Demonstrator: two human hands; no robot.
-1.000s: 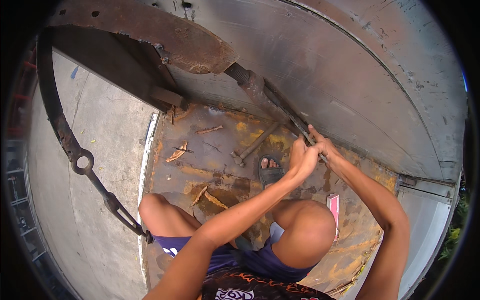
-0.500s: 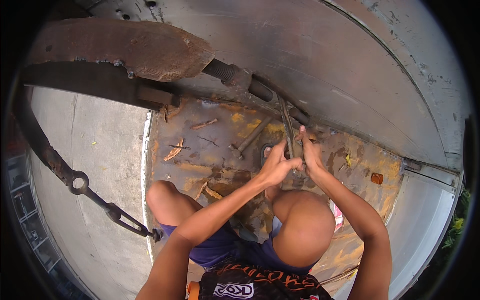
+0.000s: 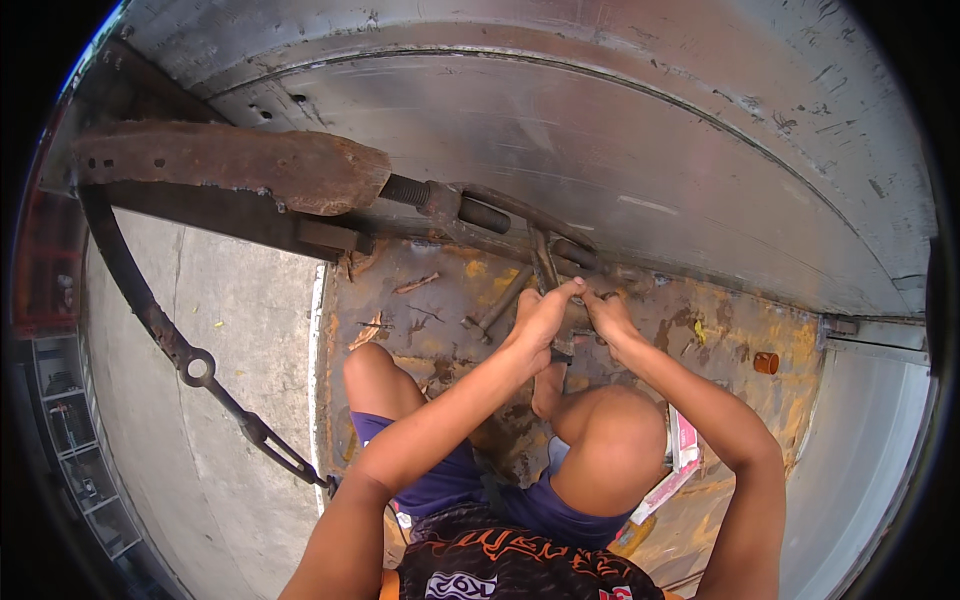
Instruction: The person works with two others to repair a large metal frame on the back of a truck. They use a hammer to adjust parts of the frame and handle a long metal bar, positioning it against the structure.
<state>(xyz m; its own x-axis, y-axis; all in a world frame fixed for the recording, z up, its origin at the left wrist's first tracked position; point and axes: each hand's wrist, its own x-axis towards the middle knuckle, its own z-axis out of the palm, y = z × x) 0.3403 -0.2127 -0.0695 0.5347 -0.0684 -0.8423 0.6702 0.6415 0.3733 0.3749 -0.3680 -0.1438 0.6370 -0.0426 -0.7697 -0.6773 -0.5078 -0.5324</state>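
A rusty turnbuckle (image 3: pixel 455 205) with a threaded rod (image 3: pixel 405 190) juts from a thick rusty beam (image 3: pixel 265 170) beside the grey metal wall. A flat metal bar (image 3: pixel 543 262) stands against the turnbuckle's long frame, and its near end runs into my left hand (image 3: pixel 538 325), which is closed around it. Close beside it, my right hand (image 3: pixel 612 322) is curled shut, its thumb near the left one. What the right fingers hold is mostly hidden. On the rusty floor left of my hands lies a hammer (image 3: pixel 498 304).
The grey metal wall (image 3: pixel 640 150) rises just beyond my hands. A brown cup-like piece (image 3: pixel 766 362) lies on the rusty floor plate (image 3: pixel 690 300) at right. Bark scraps (image 3: pixel 415 283) lie at left. A rusty linkage arm (image 3: pixel 160 320) hangs over the concrete (image 3: pixel 250 300).
The view has shifted, so the beam and wall sit lower in the picture. The bar's visible part is shorter and my hands have drawn closer together at the thumbs.
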